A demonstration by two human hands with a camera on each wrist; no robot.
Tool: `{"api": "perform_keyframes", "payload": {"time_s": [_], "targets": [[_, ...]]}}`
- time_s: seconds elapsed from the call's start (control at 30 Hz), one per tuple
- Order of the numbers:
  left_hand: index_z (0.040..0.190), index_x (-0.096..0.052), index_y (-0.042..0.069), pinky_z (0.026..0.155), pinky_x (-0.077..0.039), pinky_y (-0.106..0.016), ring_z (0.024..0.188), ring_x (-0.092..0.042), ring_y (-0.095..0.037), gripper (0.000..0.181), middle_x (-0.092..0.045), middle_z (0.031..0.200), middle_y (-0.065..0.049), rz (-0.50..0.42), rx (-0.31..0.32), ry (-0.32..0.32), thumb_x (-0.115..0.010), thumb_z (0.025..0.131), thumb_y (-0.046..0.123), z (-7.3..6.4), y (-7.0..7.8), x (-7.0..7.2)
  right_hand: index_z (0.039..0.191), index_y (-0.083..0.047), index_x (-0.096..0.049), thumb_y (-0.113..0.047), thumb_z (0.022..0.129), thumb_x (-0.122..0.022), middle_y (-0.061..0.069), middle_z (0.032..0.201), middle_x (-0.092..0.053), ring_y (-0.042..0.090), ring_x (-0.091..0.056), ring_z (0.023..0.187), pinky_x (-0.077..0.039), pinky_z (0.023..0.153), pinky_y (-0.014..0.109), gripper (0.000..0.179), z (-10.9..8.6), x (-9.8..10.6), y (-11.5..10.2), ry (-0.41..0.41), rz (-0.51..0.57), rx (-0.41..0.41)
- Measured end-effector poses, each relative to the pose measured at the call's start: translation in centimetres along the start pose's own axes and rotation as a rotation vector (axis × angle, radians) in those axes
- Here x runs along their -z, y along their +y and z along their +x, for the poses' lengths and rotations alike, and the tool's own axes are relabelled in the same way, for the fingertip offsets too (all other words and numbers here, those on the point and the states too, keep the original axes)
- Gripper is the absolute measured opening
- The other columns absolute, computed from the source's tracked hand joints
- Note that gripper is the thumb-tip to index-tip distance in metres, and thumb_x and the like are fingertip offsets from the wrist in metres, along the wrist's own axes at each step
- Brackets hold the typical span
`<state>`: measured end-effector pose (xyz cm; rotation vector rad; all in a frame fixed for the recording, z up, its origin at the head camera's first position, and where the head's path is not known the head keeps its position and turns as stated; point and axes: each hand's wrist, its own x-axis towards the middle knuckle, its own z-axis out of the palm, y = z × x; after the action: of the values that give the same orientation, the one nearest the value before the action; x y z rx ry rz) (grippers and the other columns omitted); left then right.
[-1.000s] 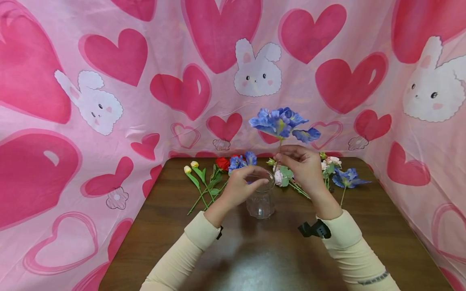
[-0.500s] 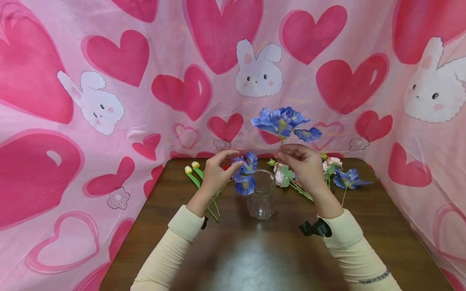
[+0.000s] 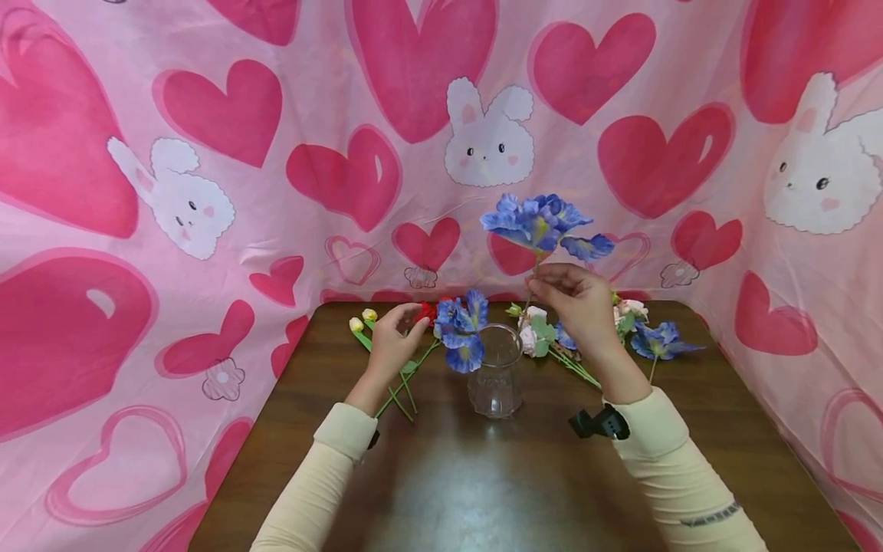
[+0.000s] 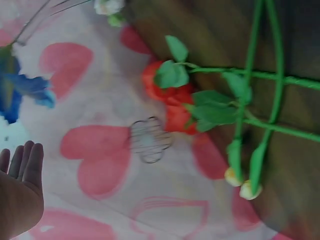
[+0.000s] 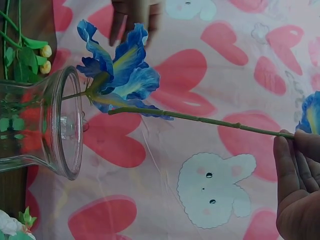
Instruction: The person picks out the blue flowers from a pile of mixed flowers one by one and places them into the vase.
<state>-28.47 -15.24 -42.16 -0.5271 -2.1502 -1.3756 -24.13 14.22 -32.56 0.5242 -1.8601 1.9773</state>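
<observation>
My right hand [image 3: 579, 307] pinches the thin green stem [image 5: 215, 121] of a blue iris [image 3: 541, 222] between thumb and fingers, bloom upward. The stem's lower end hangs above and beside the mouth of a clear glass vase [image 3: 495, 391], which stands upright on the table. A second blue iris [image 3: 464, 330] is in the vase, its bloom drooping over the left of the rim. Left of that bloom, my left hand [image 3: 396, 341] is raised with nothing in it, fingers loosely bent. Its fingers [image 4: 32, 165] look relaxed in the left wrist view.
Behind my left hand lie red roses [image 4: 175, 100] and yellow tulips [image 3: 362, 320] on the brown table [image 3: 441, 491]. Right of the vase lie pale pink roses [image 3: 531, 337] and another blue iris [image 3: 658, 341]. A pink heart-patterned cloth [image 3: 428, 192] hangs behind the table.
My left hand has moved left from over the vase's mouth, and the iris in the vase now droops lower over the rim. My right hand has risen slightly with its iris.
</observation>
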Motion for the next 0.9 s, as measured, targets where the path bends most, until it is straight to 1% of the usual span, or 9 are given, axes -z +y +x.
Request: {"api": "perform_keyframes", "payload": {"time_s": [0.07, 0.17, 0.27, 0.37, 0.5, 0.57, 0.7, 0.83, 0.9], "targets": [[0.110, -0.068, -0.001, 0.082, -0.054, -0.041, 0.094, -0.066, -0.028, 0.026, -0.069, 0.105, -0.013, 0.026, 0.032, -0.016, -0.074, 0.086, 0.008, -0.4, -0.8, -0.1, 0.104, 0.011, -0.066, -0.003, 0.088, -0.071, 0.004, 0.088, -0.073, 0.016, -0.070, 0.078, -0.056, 0.072, 0.031, 0.022, 0.2, -0.1, 0.2, 0.002, 0.008, 0.015], [0.113, -0.067, 0.000, 0.083, -0.054, -0.042, 0.098, -0.065, -0.028, 0.030, -0.069, 0.107, -0.015, 0.055, 0.106, -0.076, -0.075, 0.086, 0.011, -1.0, -1.7, -0.5, 0.104, 0.014, -0.065, 0.000, 0.088, -0.070, 0.004, 0.087, -0.072, 0.015, -0.070, 0.075, -0.056, 0.071, 0.030, 0.022, 0.5, -0.2, 0.4, -0.007, 0.042, 0.044], [0.117, -0.064, -0.002, 0.086, -0.053, -0.043, 0.103, -0.064, -0.030, 0.035, -0.067, 0.111, -0.018, 0.058, 0.189, -0.149, -0.075, 0.086, 0.012, -1.5, -2.3, -0.8, 0.102, 0.010, -0.067, 0.002, 0.088, -0.069, 0.004, 0.087, -0.072, 0.015, -0.070, 0.073, -0.057, 0.070, 0.030, 0.017, 0.9, -0.4, 0.7, -0.019, 0.073, 0.060], [0.121, -0.061, -0.004, 0.087, -0.052, -0.045, 0.106, -0.063, -0.032, 0.040, -0.066, 0.114, -0.021, 0.042, 0.234, -0.197, -0.075, 0.086, 0.010, -2.0, -2.9, -1.2, 0.101, 0.007, -0.069, 0.003, 0.087, -0.069, 0.003, 0.086, -0.072, 0.016, -0.070, 0.074, -0.057, 0.069, 0.030, 0.015, 1.2, -0.6, 1.0, -0.003, 0.047, 0.060], [0.122, -0.060, -0.006, 0.089, -0.050, -0.049, 0.106, -0.062, -0.035, 0.041, -0.065, 0.114, -0.022, 0.032, 0.236, -0.224, -0.074, 0.086, 0.008, -2.6, -3.8, -1.9, 0.103, 0.011, -0.066, 0.001, 0.088, -0.070, 0.001, 0.086, -0.072, 0.013, -0.070, 0.076, -0.056, 0.069, 0.027, 0.019, 1.5, -0.8, 1.4, 0.036, -0.046, 0.049], [0.122, -0.060, -0.005, 0.089, -0.050, -0.049, 0.106, -0.062, -0.036, 0.041, -0.065, 0.114, -0.022, 0.033, 0.233, -0.242, -0.074, 0.086, 0.007, -2.8, -4.1, -2.3, 0.104, 0.013, -0.065, 0.000, 0.088, -0.070, 0.001, 0.087, -0.072, 0.013, -0.070, 0.077, -0.056, 0.069, 0.027, 0.022, 1.6, -0.9, 1.7, 0.043, -0.067, 0.040], [0.123, -0.058, -0.005, 0.089, -0.051, -0.046, 0.104, -0.063, -0.036, 0.041, -0.065, 0.114, -0.021, 0.003, 0.243, -0.327, -0.073, 0.087, 0.006, -3.5, -4.4, -3.1, 0.105, 0.013, -0.065, -0.001, 0.088, -0.071, 0.001, 0.086, -0.072, 0.012, -0.069, 0.075, -0.056, 0.069, 0.027, 0.024, 1.7, -1.0, 2.1, 0.050, -0.068, 0.015], [0.125, -0.058, -0.002, 0.088, -0.052, -0.040, 0.103, -0.065, -0.030, 0.045, -0.066, 0.113, -0.017, -0.029, 0.277, -0.412, -0.074, 0.085, 0.009, -4.1, -4.5, -4.0, 0.105, 0.013, -0.065, -0.001, 0.088, -0.071, 0.003, 0.086, -0.071, 0.015, -0.069, 0.074, -0.057, 0.069, 0.028, 0.023, 1.8, -1.1, 2.7, 0.062, -0.056, -0.007], [0.127, -0.057, 0.000, 0.088, -0.052, -0.038, 0.103, -0.065, -0.028, 0.049, -0.066, 0.115, -0.016, -0.057, 0.274, -0.440, -0.076, 0.084, 0.010, -4.4, -4.6, -4.6, 0.105, 0.012, -0.065, -0.002, 0.088, -0.071, 0.004, 0.086, -0.071, 0.016, -0.069, 0.075, -0.057, 0.070, 0.029, 0.023, 1.8, -1.2, 3.1, 0.068, -0.055, -0.024]]}}
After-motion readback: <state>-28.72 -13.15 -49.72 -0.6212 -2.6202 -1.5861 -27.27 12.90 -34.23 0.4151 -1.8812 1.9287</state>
